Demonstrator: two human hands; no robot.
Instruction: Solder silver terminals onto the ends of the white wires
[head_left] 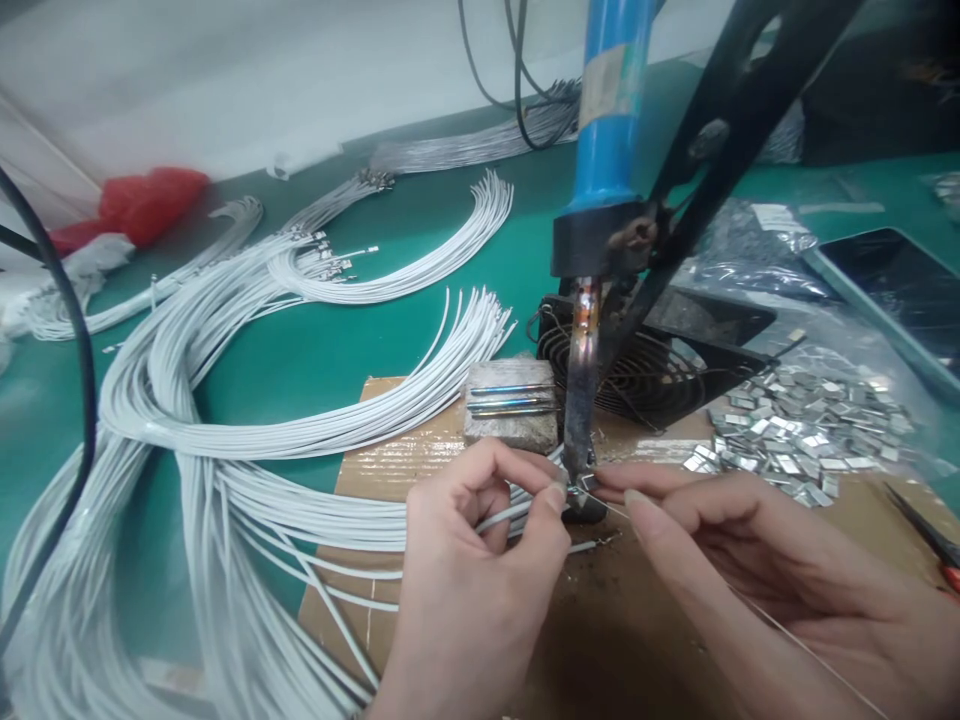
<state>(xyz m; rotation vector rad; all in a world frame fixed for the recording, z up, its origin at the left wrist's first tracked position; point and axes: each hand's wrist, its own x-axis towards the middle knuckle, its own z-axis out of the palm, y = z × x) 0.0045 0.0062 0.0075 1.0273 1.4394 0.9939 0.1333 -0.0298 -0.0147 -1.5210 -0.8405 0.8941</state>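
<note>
My left hand (480,570) is closed, its thumb and index finger pinching a white wire (495,520) close to the wire's end. Directly above the fingertips, a soldering iron (581,400) with a blue handle hangs point down in a black stand, its tip at the wire's end. My right hand (750,560) pinches a thin strand of solder wire (802,650) that runs back below the palm. A small shiny metal tab (586,483) sits at the iron's tip by the right fingertips; what supports it is partly hidden.
Bundles of white wires (300,440) spread across the left side. A grey block (510,400) carries several thin rods. Behind the iron stands a black fan (637,370). Loose metal tabs (802,430) lie in a pile at right, near scissors (926,535). Cardboard (637,640) covers the green surface.
</note>
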